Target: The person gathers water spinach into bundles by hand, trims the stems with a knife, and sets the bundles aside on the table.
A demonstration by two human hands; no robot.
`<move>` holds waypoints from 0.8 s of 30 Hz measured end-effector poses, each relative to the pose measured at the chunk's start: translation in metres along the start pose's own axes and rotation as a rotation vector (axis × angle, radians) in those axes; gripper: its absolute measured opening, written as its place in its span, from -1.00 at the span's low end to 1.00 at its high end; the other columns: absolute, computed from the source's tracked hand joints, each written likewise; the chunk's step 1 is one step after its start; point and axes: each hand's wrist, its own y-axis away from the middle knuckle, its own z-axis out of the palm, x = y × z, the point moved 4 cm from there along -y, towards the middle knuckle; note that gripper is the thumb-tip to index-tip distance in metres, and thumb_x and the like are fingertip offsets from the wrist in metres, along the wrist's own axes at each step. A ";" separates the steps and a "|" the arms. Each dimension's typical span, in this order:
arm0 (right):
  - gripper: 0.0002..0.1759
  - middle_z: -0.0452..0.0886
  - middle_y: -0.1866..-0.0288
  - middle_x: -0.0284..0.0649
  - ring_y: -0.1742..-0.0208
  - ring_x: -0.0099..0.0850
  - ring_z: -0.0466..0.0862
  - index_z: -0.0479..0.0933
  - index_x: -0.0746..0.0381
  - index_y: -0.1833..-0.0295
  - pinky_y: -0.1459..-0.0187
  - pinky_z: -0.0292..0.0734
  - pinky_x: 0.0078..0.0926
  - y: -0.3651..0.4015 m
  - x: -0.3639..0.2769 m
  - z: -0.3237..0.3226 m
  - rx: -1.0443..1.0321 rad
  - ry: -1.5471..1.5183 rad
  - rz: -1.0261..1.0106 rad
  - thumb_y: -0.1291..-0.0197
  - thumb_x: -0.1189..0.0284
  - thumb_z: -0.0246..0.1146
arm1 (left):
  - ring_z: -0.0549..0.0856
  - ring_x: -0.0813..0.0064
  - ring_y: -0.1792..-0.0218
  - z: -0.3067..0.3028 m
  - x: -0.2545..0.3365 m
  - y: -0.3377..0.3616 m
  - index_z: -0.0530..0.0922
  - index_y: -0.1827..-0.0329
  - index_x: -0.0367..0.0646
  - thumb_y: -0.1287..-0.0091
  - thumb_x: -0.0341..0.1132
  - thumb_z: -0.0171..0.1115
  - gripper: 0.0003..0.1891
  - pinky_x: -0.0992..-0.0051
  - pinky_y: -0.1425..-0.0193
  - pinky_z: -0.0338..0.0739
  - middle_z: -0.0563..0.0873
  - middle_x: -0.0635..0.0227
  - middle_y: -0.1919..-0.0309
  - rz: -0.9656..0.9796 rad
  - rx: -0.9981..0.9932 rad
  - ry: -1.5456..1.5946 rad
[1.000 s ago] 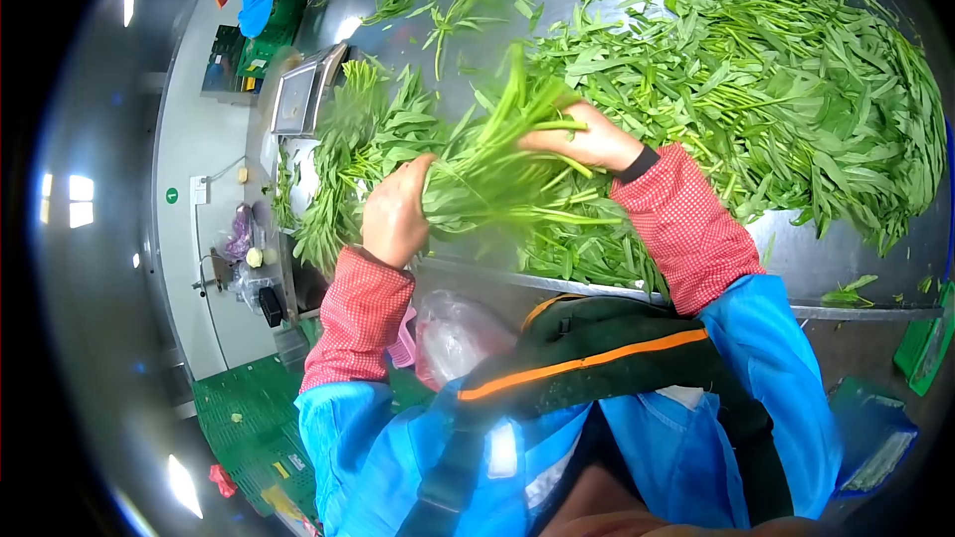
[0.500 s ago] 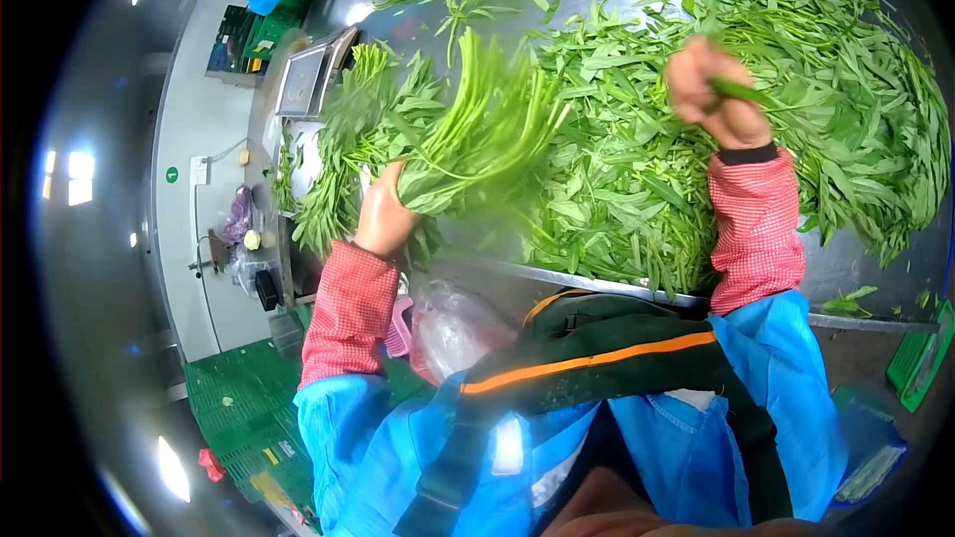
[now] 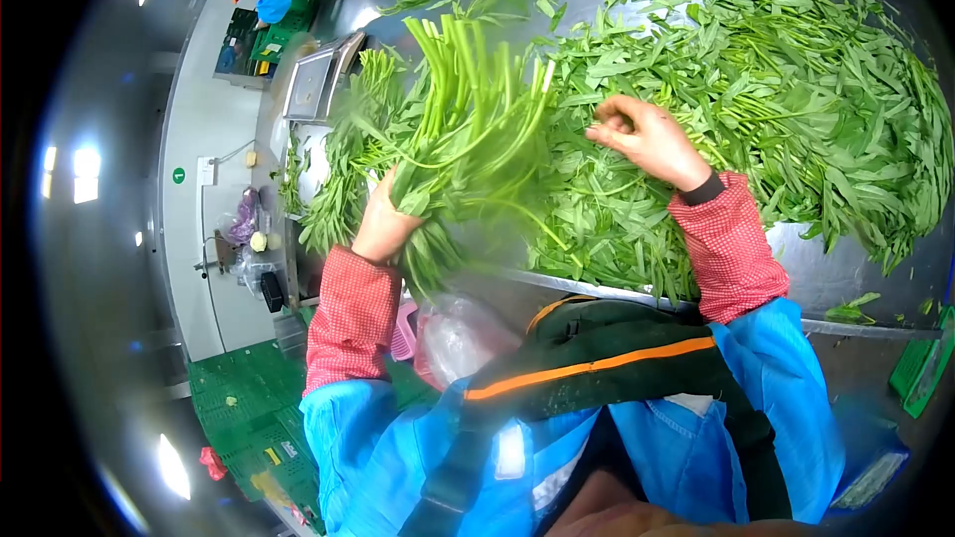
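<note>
The right hand (image 3: 652, 139), loosely curled, contents unclear, has returned nearer the long-stemmed leafy green bunch (image 3: 463, 139). Left hand (image 3: 386, 222) alone grips it.

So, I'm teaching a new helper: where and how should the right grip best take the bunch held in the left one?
Probably round the mostly bare stems of the bunch, coming from the right: they fan loosely, pointing away from the wearer, while the left grip wraps the leafy part. The right grip is on that side.
</note>
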 end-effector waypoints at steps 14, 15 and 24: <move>-0.83 0.39 0.61 -0.49 0.69 -0.72 0.28 0.50 0.22 0.10 0.66 0.14 -0.75 -0.014 -0.019 -0.058 0.000 -1.178 -0.210 -0.36 0.36 0.12 | 0.61 0.47 0.01 0.020 -0.038 0.023 0.51 -0.11 -0.29 -0.05 -0.50 0.34 -0.51 0.44 -0.16 0.48 0.64 0.33 0.02 -0.284 -0.179 0.638; -0.77 0.40 0.60 -0.50 0.67 -0.63 0.34 0.50 0.25 0.00 0.59 0.29 -0.70 -0.019 -0.015 -0.046 0.043 -0.824 0.000 -0.33 0.35 0.16 | 0.61 0.47 0.00 0.020 -0.041 0.023 0.51 -0.11 -0.28 -0.05 -0.50 0.33 -0.52 0.44 -0.16 0.48 0.64 0.34 0.02 -0.300 -0.182 0.650; -0.67 0.67 0.39 -0.18 0.43 -0.39 0.65 0.57 0.29 0.00 0.35 0.53 -0.46 -0.025 -0.051 0.043 0.158 -0.064 -0.282 -0.20 0.32 0.28 | 0.62 0.50 0.11 0.042 -0.018 0.015 0.52 -0.07 -0.22 -0.05 -0.50 0.30 -0.55 0.48 -0.04 0.50 0.66 0.36 0.14 -0.307 -0.324 0.618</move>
